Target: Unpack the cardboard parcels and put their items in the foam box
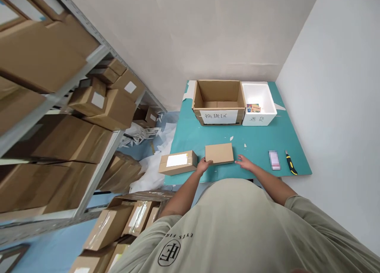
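A plain brown cardboard box [219, 153] lies closed on the green table, in front of my body. My left hand [204, 166] grips its near left corner, thumb on the front side and the other fingers partly hidden behind the edge. Just off the box's right end is my right hand [244, 162], fingers apart and holding nothing. Left of my left hand sits a longer cardboard box [178, 163] with a white label [177, 160] on top.
At the table's [190, 136] back stand a large open carton [219, 103] and a white foam box [259, 103] with small packets inside. A blurred pink phone-like item [274, 160] and a yellow-black utility knife [291, 164] lie right. Shelves of cartons [109, 107] line the left.
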Available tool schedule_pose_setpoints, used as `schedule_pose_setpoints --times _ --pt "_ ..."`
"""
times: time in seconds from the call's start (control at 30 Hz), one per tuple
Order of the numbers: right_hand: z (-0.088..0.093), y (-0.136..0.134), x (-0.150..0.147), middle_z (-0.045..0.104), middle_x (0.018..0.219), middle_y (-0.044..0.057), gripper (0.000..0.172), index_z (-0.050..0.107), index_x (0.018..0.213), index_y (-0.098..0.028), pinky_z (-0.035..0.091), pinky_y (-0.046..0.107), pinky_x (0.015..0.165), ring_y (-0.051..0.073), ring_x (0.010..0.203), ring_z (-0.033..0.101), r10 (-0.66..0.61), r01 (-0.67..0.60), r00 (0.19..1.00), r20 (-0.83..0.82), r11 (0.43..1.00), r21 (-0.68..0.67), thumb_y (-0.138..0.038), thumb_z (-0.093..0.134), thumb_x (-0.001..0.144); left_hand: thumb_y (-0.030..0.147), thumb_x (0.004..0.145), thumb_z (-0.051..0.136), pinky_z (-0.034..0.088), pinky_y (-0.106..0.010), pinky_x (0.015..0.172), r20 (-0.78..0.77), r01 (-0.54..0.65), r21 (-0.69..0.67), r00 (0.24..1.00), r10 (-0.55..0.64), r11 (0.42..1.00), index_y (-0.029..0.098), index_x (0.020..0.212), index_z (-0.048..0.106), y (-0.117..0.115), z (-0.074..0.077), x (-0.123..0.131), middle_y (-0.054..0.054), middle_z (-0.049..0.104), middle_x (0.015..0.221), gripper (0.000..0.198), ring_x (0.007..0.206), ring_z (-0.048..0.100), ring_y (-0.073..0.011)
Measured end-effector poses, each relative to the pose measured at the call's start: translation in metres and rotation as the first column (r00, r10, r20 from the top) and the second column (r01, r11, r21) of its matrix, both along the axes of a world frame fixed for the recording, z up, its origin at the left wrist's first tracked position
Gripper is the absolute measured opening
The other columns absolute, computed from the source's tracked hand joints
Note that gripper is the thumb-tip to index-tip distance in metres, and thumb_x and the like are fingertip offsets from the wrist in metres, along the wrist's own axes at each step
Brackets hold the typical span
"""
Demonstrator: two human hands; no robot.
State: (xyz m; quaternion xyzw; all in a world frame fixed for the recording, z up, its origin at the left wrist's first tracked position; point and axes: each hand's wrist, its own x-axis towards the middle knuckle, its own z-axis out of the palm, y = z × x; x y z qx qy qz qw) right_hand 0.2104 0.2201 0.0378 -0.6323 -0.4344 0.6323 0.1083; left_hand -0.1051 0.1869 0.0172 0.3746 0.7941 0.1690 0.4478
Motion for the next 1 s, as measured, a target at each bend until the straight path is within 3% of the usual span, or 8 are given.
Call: schedule_pose_setpoints --times 0.1,0.27,0.43,0.53,0.73,0.87,0.93,1.0 --pt "0.002 0.008 -0.003 0.034 0.193 0.022 0.111 0.047 0.181 -0.025 0.054 0.057 0.129 0.043 0.178 0.035 0.044 -0.044 0.998 -0.052 0.999 -0.009 -0.050 0.100 0.086 0.038 0.092 0.089 0.065 -0.037 0.099 0.109 -0.080 -0.001 0.991 0.080 0.997 0.021 0.145 0.075 -0.003 0.004 0.010 -0.016 0.085 0.142 0.058 0.127 0.082 -0.0323" --pt "0.005 0.015 0.000 0.041 0.191 0.014 0.093 0.053 0.175 -0.031 0.047 0.064 0.133 0.040 0.172 0.046 0.084 -0.091 0.993 -0.085 0.992 -0.088 -0.044 0.091 0.091 0.029 0.092 0.088 0.065 -0.038 0.105 0.214 -0.128 0.017 0.969 0.121 0.992 0.021 0.152 0.072 -0.006 0.003 0.037 -0.016 0.082 0.148 0.062 0.133 0.080 -0.0312" --pt "0.004 0.016 0.022 0.066 0.172 0.015 0.070 0.074 0.149 -0.027 0.043 0.063 0.134 0.042 0.165 0.053 -0.032 0.021 0.985 -0.167 0.997 -0.068 -0.038 0.092 0.083 0.031 0.088 0.092 0.061 -0.041 0.115 0.011 -0.020 0.116 1.000 0.019 0.993 0.020 0.159 0.068 -0.004 -0.003 0.051 -0.015 0.082 0.147 0.075 0.143 0.072 -0.0347" --pt "0.004 0.017 0.043 0.081 0.150 0.014 0.066 0.078 0.142 -0.026 0.042 0.059 0.136 0.042 0.158 0.061 -0.100 0.104 0.963 -0.250 0.995 0.001 -0.037 0.093 0.078 0.042 0.092 0.090 0.060 -0.038 0.110 -0.073 0.071 0.124 0.995 -0.062 0.990 0.019 0.161 0.068 0.004 -0.005 0.051 -0.016 0.083 0.142 0.076 0.133 0.077 -0.0343" --pt "0.000 0.029 0.070 0.077 0.157 0.011 0.071 0.073 0.150 -0.030 0.049 0.052 0.132 0.037 0.158 0.062 -0.076 0.095 0.983 -0.167 0.990 0.107 -0.038 0.088 0.081 0.051 0.101 0.082 0.058 -0.036 0.102 -0.184 0.203 0.063 0.965 -0.188 0.977 0.017 0.154 0.073 0.029 -0.013 0.066 -0.017 0.087 0.125 0.063 0.123 0.081 -0.0348" --pt "-0.005 0.040 0.110 0.074 0.160 0.015 0.070 0.070 0.154 -0.028 0.050 0.049 0.132 0.037 0.156 0.065 -0.068 0.048 0.995 0.079 0.971 0.233 -0.037 0.083 0.086 0.053 0.108 0.072 0.055 -0.037 0.109 -0.208 0.181 0.069 0.964 -0.163 0.981 0.016 0.152 0.073 0.038 -0.025 0.079 -0.021 0.084 0.140 0.058 0.134 0.077 -0.0359" --pt "-0.007 0.039 0.148 0.074 0.160 0.016 0.065 0.069 0.156 -0.025 0.052 0.046 0.130 0.035 0.152 0.068 -0.099 -0.041 0.925 0.367 0.934 0.356 -0.041 0.072 0.093 0.054 0.109 0.070 0.054 -0.038 0.110 -0.197 0.171 0.084 0.969 -0.152 0.982 0.015 0.152 0.072 0.039 -0.030 0.081 -0.022 0.082 0.145 0.057 0.137 0.076 -0.0363" --pt "-0.009 0.031 0.194 0.062 0.171 0.024 0.070 0.062 0.162 -0.015 0.043 0.050 0.136 0.038 0.163 0.057 -0.187 -0.014 0.849 0.494 0.927 0.376 -0.038 0.064 0.096 0.054 0.109 0.072 0.055 -0.038 0.111 -0.181 0.163 0.090 0.973 -0.144 0.983 0.015 0.153 0.071 0.039 -0.034 0.080 -0.022 0.081 0.146 0.059 0.137 0.076 -0.0367"
